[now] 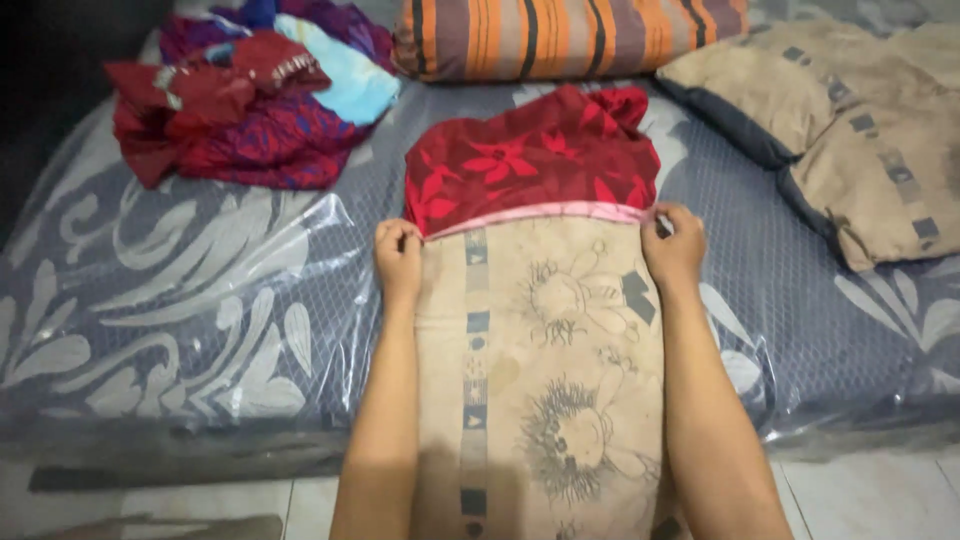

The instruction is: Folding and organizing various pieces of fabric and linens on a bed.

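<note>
Pillow: beige pillow (545, 380) lies between my forearms on the mattress (180, 300).
Cover: red floral pillowcase (530, 160), pink hem at the pillow's far end.
Left hand (398, 258): I pinch the hem's left corner shut.
Right hand (672, 248): I pinch the right corner.

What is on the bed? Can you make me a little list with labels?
left hand: pinching the pink hem of the red flowered pillowcase
right hand: pinching the same hem, other corner
under the hands: beige flower-printed pillow, far end in the pillowcase
surface: plastic-wrapped grey mattress
far left: pile of red and blue cloths
behind: orange striped bolster
</note>
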